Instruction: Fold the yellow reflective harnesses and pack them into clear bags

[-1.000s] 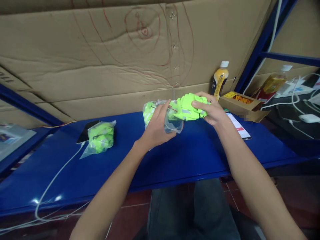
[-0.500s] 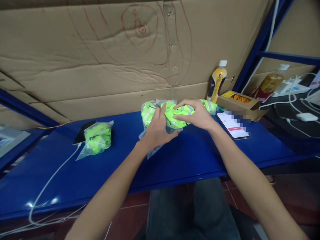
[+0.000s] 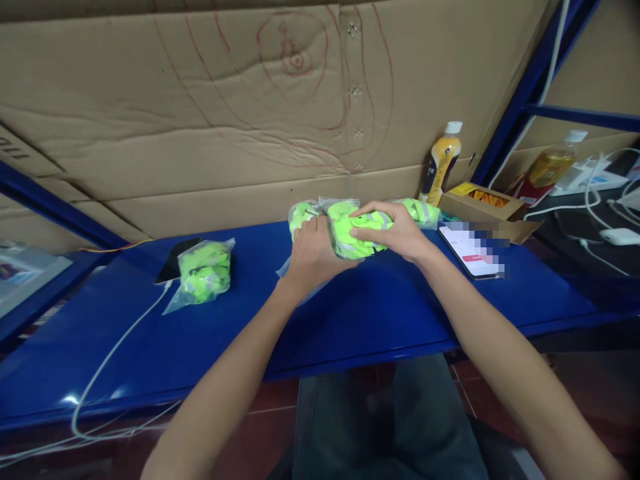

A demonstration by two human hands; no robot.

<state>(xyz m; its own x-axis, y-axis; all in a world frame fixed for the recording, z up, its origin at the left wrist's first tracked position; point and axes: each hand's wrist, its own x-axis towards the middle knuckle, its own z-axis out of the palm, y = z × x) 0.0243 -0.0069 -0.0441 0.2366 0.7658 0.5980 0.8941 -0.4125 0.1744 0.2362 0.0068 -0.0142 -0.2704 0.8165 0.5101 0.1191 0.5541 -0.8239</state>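
A bundled neon-yellow reflective vest point(image 3: 353, 230) is between my hands above the blue shelf, partly inside a clear plastic bag point(image 3: 345, 201). My left hand point(image 3: 313, 257) is closed on the bag's left side, its fingertips bent over and partly hidden. From the right, my right hand point(image 3: 400, 230) grips the vest, thumb below and fingers above a silver stripe. Behind my left hand shows another bagged yellow bundle point(image 3: 301, 212). A further yellow bundle point(image 3: 423, 212) lies just beyond my right hand. Off to the left sits a separate bagged vest point(image 3: 206, 270).
The blue shelf point(image 3: 240, 333) backs onto a cardboard wall point(image 3: 225, 160). On the right are a phone point(image 3: 470, 253), an opened small carton point(image 3: 485, 203) and a yellow drink bottle point(image 3: 441, 163). A dark phone point(image 3: 173, 261) with a white cable point(image 3: 113, 350) lies left.
My left fingers have bent down from a raised, extended pose over the bag. My right hand keeps its grip on the vest. The whole view has shifted slightly.
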